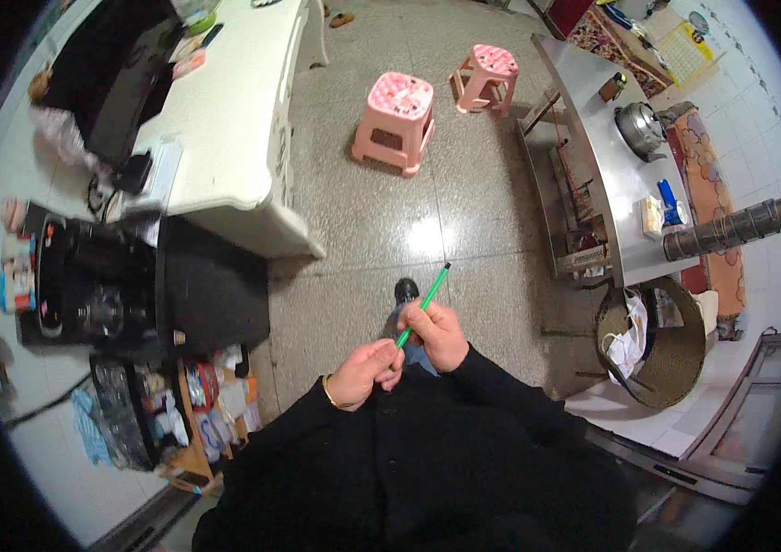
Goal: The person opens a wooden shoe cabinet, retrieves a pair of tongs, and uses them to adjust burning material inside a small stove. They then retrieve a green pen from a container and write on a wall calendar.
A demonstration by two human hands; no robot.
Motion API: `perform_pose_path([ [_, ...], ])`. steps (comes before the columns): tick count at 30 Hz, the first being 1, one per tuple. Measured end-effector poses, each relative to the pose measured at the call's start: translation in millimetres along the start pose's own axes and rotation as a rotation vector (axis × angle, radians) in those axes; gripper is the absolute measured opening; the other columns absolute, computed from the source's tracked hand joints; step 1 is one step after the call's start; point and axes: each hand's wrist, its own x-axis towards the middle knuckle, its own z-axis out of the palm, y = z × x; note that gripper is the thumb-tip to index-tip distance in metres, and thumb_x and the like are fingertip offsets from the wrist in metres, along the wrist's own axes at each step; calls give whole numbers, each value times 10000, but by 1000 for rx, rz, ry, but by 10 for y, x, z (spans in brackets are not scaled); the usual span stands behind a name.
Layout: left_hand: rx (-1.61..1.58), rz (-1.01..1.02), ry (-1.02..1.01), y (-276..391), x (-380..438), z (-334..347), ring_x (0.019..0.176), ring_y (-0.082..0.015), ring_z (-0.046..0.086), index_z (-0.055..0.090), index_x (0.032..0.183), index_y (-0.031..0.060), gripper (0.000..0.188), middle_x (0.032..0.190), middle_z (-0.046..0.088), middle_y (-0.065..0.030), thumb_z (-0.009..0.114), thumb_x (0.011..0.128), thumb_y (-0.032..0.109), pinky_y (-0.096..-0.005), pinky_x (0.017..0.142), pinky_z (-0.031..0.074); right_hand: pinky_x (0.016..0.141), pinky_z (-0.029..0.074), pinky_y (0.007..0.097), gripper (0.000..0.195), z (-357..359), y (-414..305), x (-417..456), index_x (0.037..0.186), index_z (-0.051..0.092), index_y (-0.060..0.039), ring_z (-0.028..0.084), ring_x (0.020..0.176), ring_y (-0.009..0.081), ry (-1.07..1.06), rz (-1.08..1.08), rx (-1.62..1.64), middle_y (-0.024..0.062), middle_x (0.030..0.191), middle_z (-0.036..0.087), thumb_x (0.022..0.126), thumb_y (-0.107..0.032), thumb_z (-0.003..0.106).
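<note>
A slim green stick, like a pen (436, 284), slants across the middle of the view in front of my black jacket. It has a black tip at its far upper end. My right hand (437, 334) grips it around the middle between thumb and fingers. Lower down and to the left, my left hand (365, 372) pinches its near end, which the fingers hide. A gold-coloured bracelet (329, 392) circles my left wrist. Below the pen, the toe of a black shoe (406, 290) shows on the speckled floor (342, 290).
Two pink plastic stools (397, 93) with patterned tops stand ahead. On the left are a white cabinet (225, 131) and a black unit (214, 286). A metal-topped table (594, 131) at the right carries a kettle (641, 130); nearby are a stovepipe (742, 226) and a round bin (680, 345).
</note>
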Motion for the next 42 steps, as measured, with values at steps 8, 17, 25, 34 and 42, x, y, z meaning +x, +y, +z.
perform_pose_path([
  [8,-113,-106,-192,939,824,-410,548,-110,362,441,802,37,290,566,374,-6,374,923,292,-248,567,333,526,358,226,226,-1947,-1781,1334,844,511,-110,408,572,83,360,-613,644,-7,677,485,903,-313,432],
  [17,-306,348,183,1823,1671,-1450,573,-178,406,449,975,45,292,569,397,-39,306,935,296,-315,594,347,603,352,257,221,-1718,-2064,3483,933,537,-149,438,683,120,58,-466,640,19,857,527,894,-343,437],
  [25,-229,374,438,3457,2353,-2325,624,-164,407,441,908,56,225,617,391,-32,359,926,264,-302,633,362,578,363,246,336,-1718,-2759,4721,954,543,-137,450,668,112,294,-518,426,16,850,530,907,-416,362],
  [34,-249,418,650,4258,2260,-3248,619,-153,405,473,884,69,200,624,401,-19,410,904,257,-288,623,344,568,351,244,353,-1564,-2903,5566,926,542,-113,443,646,109,264,-509,570,-3,752,522,906,-417,362],
  [42,-251,312,744,4400,3240,-4072,569,-144,419,477,884,48,213,608,421,-24,430,902,255,-263,542,356,570,355,254,363,-1656,-3036,5677,913,559,-118,432,636,117,437,-460,475,2,722,499,896,-432,379],
])
